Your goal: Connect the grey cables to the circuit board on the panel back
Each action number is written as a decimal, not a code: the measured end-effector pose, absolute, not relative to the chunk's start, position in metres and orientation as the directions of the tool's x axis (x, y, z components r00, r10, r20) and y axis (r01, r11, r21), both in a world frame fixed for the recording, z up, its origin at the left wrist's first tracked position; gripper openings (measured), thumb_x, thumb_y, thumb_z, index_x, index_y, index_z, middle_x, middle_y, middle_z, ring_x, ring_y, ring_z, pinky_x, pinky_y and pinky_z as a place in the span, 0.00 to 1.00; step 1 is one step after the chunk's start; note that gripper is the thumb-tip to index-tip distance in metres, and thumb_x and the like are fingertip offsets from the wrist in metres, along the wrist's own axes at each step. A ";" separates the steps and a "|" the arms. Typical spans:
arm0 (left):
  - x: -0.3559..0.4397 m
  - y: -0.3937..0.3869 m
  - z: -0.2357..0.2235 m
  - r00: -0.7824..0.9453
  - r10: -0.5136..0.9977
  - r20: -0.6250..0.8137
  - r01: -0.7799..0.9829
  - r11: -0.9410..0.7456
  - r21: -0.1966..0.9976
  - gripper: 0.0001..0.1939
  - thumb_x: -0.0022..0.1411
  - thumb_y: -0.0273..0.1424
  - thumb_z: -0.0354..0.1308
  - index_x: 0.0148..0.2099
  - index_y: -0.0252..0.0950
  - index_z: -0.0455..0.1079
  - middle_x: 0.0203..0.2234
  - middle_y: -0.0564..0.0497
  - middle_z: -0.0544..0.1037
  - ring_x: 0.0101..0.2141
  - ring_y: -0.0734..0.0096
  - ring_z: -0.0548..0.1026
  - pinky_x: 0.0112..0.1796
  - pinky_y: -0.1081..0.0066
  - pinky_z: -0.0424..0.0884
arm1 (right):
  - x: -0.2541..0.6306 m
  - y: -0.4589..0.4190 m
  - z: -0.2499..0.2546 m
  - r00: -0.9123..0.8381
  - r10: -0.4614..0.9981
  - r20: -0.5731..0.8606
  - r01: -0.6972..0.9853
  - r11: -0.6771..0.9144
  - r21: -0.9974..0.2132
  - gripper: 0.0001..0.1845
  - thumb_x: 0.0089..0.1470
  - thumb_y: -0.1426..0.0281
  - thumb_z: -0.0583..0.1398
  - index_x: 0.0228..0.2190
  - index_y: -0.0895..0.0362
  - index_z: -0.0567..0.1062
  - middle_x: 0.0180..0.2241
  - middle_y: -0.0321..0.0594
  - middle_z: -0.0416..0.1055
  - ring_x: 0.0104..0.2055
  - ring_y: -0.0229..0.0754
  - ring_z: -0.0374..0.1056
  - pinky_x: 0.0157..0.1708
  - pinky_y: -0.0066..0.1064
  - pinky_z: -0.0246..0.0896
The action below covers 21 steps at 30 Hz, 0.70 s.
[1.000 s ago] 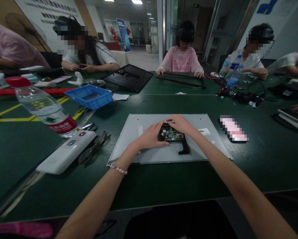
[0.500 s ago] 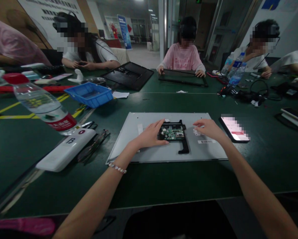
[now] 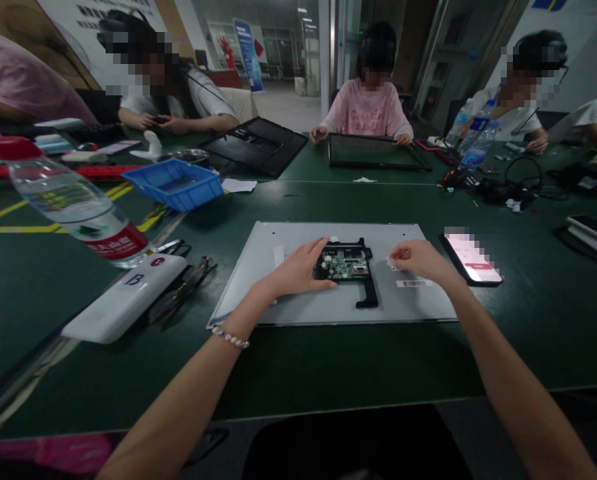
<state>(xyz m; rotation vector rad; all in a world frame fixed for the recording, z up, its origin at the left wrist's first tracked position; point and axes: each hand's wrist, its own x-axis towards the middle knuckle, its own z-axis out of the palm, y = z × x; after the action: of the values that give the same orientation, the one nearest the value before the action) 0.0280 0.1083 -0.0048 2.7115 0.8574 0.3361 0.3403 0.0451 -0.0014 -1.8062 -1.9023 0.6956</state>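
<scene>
A green circuit board [image 3: 347,265] in a black bracket [image 3: 367,293] lies on the back of a flat grey panel [image 3: 318,312]. Across the board's left side, my left hand [image 3: 298,270] grips it, fingers at the top edge and thumb at the bottom edge; the hand covers that end. My right hand [image 3: 421,259] is over the panel's right part, thumb and fingertips pinched on a small white piece [image 3: 391,264], whose kind I cannot make out. Just below that hand, a barcode label [image 3: 412,284] sticks to the panel.
A phone [image 3: 473,257] lies right of the panel. To the left are a white power bank [image 3: 126,293], glasses [image 3: 181,293], a tilted water bottle [image 3: 78,207] and a blue bin [image 3: 176,185]. Opposite, a person [image 3: 371,110] handles a black frame [image 3: 378,163]; other people sit around.
My right hand's fingers have closed into a pinch at the small white piece. My left hand stays on the board. Across the table, the person's black frame has shifted and tilted.
</scene>
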 end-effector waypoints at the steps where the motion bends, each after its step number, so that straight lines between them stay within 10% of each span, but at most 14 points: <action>1: 0.028 0.109 -0.005 0.798 0.587 0.135 0.522 -0.786 0.330 0.51 0.54 0.51 0.56 0.68 0.33 0.36 0.64 0.36 0.50 0.61 0.46 0.53 0.58 0.52 0.51 | 0.340 0.045 0.000 -0.071 0.997 -0.037 0.774 0.031 -0.632 0.09 0.46 0.71 0.59 0.30 0.57 0.78 0.30 0.41 0.76 0.34 0.43 0.71 0.36 0.33 0.63; 12: 0.030 0.109 -0.005 0.794 0.590 0.146 0.519 -0.783 0.344 0.51 0.54 0.49 0.56 0.69 0.34 0.35 0.64 0.37 0.50 0.61 0.44 0.53 0.57 0.48 0.53 | 0.317 0.041 0.002 -0.208 0.959 -0.192 0.478 -0.072 -0.876 0.11 0.49 0.69 0.57 0.36 0.56 0.74 0.27 0.39 0.73 0.28 0.38 0.70 0.24 0.26 0.62; 21: 0.029 0.109 -0.007 0.794 0.591 0.146 0.522 -0.784 0.335 0.50 0.54 0.50 0.56 0.68 0.33 0.36 0.64 0.38 0.50 0.61 0.46 0.53 0.58 0.51 0.53 | 0.317 0.047 -0.006 -0.264 0.955 -0.138 0.496 0.012 -0.868 0.12 0.49 0.71 0.58 0.37 0.56 0.76 0.34 0.40 0.75 0.31 0.36 0.69 0.33 0.30 0.65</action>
<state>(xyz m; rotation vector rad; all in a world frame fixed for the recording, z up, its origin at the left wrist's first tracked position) 0.0292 0.1090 -0.0067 2.7057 0.8584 0.3531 0.3166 0.0470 -0.0064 -1.4843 -1.7927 1.1923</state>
